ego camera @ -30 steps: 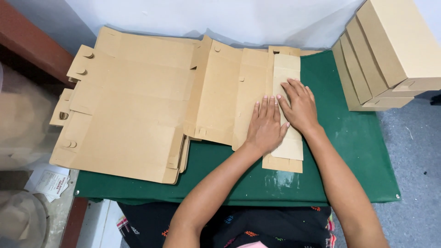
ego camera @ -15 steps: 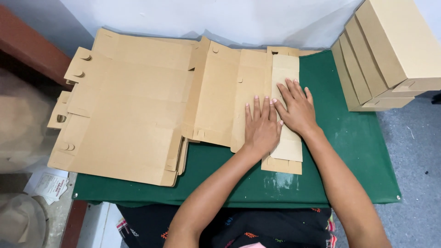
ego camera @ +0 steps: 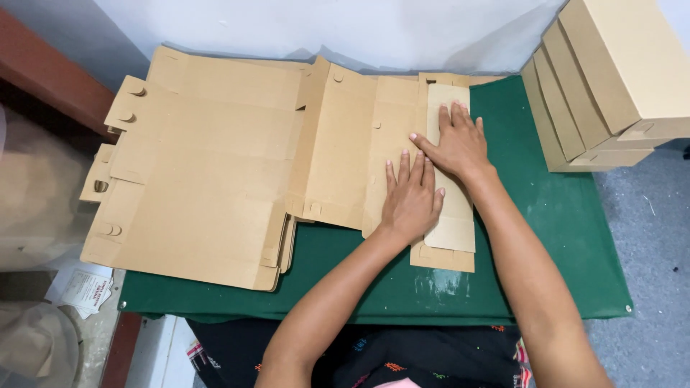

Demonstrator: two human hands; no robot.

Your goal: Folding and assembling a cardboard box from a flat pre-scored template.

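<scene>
Both hands, left hand (ego camera: 411,200) and right hand (ego camera: 457,145), press the folded flap (ego camera: 454,215) with fingers spread flat, holding nothing; firm, even pressure would sharpen the crease.

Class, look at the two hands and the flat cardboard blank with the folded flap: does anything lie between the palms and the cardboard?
Nothing visible does. The left hand and right hand both lie flat, directly on the folded flap of the cardboard blank on the green table.
</scene>
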